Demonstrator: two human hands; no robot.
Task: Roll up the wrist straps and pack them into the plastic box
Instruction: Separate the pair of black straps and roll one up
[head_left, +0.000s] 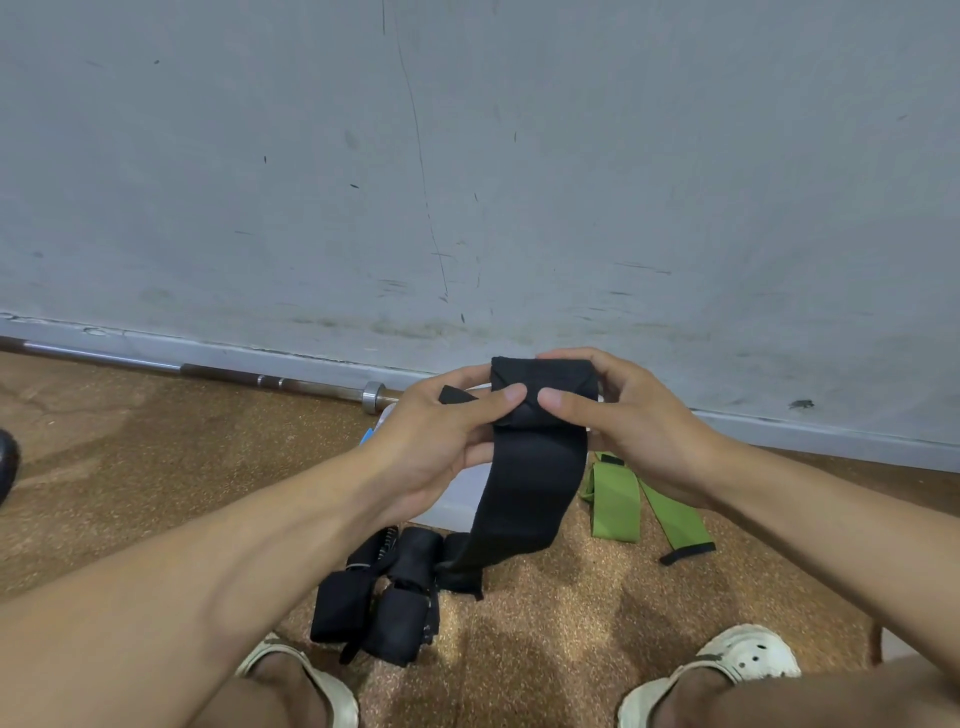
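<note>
I hold a black wrist strap (535, 467) in front of me, its top end rolled into a thick bundle and its tail hanging down to the floor. My left hand (441, 441) grips the roll's left side, thumb on its front. My right hand (623, 421) grips the right side, thumb pressed beside the other. Several rolled black straps (379, 603) lie on the floor below my hands. Two green straps (623, 499) lie flat to the right. The plastic box (457, 499) shows only as a pale wall behind my left hand and the strap.
A steel barbell (208, 371) lies along the foot of the grey wall (467, 156). My feet in pale clogs (737, 665) rest on the brown speckled floor (545, 623) at the bottom edge. A dark object (8, 462) sits at the far left.
</note>
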